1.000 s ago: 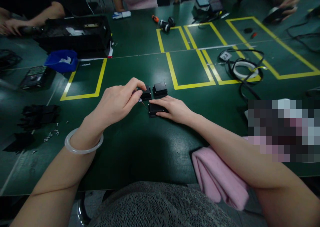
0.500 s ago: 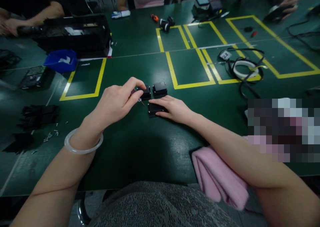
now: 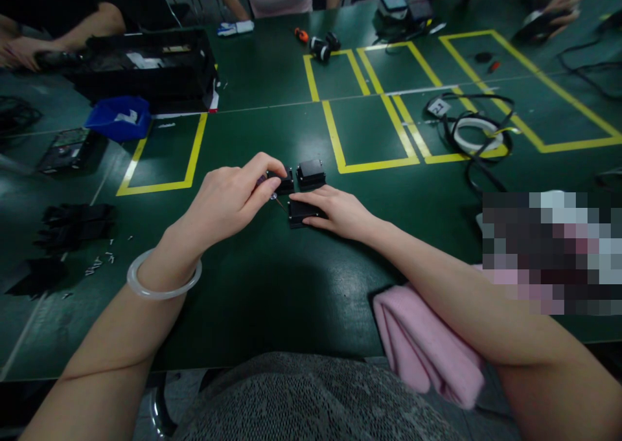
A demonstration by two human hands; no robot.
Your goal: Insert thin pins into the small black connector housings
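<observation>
My left hand (image 3: pixel 228 198) is closed around a small screwdriver (image 3: pixel 275 197), its handle mostly hidden by my fingers. The thin shaft slants down to the left edge of a small black box (image 3: pixel 297 215), where a shiny screw head shows. Thumb and fingers of my right hand (image 3: pixel 343 213) grip that box on its right side and top, holding it against the table. Just behind it stand two similar black boxes with bright screws: one (image 3: pixel 311 169) beyond my right fingertips, another (image 3: pixel 286 182) partly covered by my left fingers.
Black parts (image 3: pixel 78 224) and loose screws (image 3: pixel 100 263) lie on the left. Behind them are a blue bin (image 3: pixel 119 118) and a long black case (image 3: pixel 146 85). Coiled cable (image 3: pixel 479 133) and a pink cloth (image 3: pixel 422 344) are on the right. Other people sit across the green table.
My left hand and the screwdriver have shifted very slightly; my right hand and the boxes stay put. Across the table, a person in pink has shifted to the left.
</observation>
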